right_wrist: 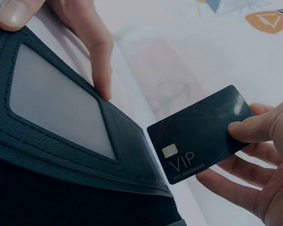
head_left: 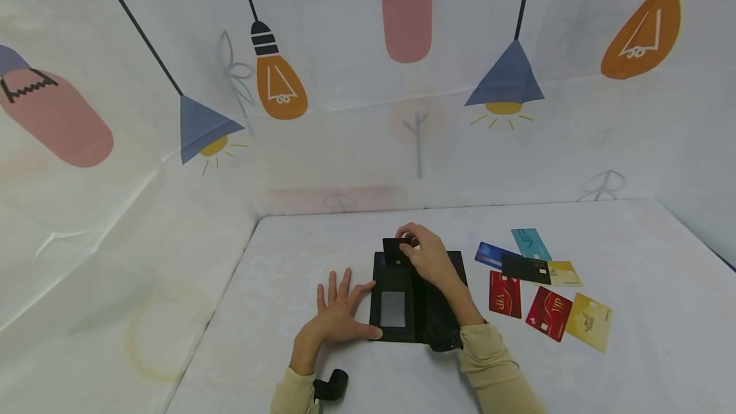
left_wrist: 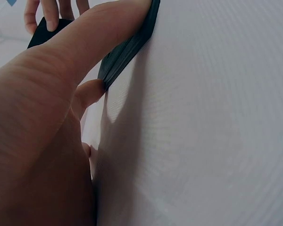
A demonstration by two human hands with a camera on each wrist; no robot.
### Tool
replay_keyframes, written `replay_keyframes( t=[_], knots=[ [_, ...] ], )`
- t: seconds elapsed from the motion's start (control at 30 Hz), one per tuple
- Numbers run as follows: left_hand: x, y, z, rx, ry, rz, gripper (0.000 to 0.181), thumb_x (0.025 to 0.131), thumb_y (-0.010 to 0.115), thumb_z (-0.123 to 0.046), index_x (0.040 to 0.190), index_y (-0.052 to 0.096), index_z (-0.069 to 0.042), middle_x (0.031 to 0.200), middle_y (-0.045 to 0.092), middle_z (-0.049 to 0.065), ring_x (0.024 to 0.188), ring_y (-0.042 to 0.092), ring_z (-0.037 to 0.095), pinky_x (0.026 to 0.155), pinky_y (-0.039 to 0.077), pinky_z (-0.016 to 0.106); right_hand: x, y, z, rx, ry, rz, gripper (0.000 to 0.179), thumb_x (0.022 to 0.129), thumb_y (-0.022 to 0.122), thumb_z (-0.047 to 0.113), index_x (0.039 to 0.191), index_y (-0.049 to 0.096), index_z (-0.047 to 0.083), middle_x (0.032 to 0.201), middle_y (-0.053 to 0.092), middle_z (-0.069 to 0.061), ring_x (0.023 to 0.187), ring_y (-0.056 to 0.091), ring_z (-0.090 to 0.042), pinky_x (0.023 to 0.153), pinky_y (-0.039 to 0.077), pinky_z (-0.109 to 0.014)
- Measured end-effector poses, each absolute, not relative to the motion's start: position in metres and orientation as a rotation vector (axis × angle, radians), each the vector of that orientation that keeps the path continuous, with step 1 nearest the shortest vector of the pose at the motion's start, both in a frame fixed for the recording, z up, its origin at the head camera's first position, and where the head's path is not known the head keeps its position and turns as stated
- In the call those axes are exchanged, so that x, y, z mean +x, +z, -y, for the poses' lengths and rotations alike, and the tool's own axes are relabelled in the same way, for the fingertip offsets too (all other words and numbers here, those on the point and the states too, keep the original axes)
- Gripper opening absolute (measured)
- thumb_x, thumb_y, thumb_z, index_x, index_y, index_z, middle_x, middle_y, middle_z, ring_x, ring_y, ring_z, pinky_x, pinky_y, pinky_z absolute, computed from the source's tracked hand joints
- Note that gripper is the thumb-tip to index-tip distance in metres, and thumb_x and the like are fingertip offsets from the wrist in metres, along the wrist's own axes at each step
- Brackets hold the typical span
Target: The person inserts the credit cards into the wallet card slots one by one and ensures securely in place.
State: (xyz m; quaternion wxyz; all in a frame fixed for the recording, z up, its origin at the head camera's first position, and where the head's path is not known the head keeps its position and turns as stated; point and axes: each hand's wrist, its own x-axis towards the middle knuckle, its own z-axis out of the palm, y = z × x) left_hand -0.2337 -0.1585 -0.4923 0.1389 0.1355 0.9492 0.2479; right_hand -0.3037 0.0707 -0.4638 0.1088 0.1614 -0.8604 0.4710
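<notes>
A black wallet [head_left: 376, 302] lies unfolded on the white table, with a clear window [right_wrist: 56, 94] in its left panel. My left hand [head_left: 339, 319] is beside it, fingers spread, with the thumb and index fingertips touching its left edge. Between thumb and fingers my right hand [head_left: 428, 257] pinches a black VIP card [right_wrist: 198, 134] with a gold chip. The card's chip end is right at the wallet's far edge, by a slim pocket [right_wrist: 132, 146] above the window. From the left wrist, the card appears partly hidden behind my left thumb.
To the right, several bank-style cards lie loosely on the table: a teal card [head_left: 531, 244], a blue card [head_left: 490, 255], another black card [head_left: 526, 269], red cards [head_left: 505, 294] and yellow cards [head_left: 590, 321]. A patterned white wall [head_left: 345, 158] stands behind the table.
</notes>
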Motion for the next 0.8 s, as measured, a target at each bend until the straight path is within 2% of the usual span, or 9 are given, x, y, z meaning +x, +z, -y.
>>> replay_keyframes(
  t=[0.8],
  knots=[
    [-0.2365, -0.4964, 0.16, 0.384, 0.703, -2.747, 0.091, 0.072, 0.079, -0.059, 0.149, 0.041, -0.03, 0.165, 0.0, 0.019, 0.148, -0.017, 0.045, 0.112, -0.014, 0.067, -0.3022, -0.4696, -0.067, 0.484, 1.403, 2.558, 0.02, 0.094, 0.064, 0.005, 0.112, 0.064, 0.013, 0.107, 0.066, -0.011, 0.096, 0.065, -0.029, 0.084, 0.054, -0.049]
  ],
)
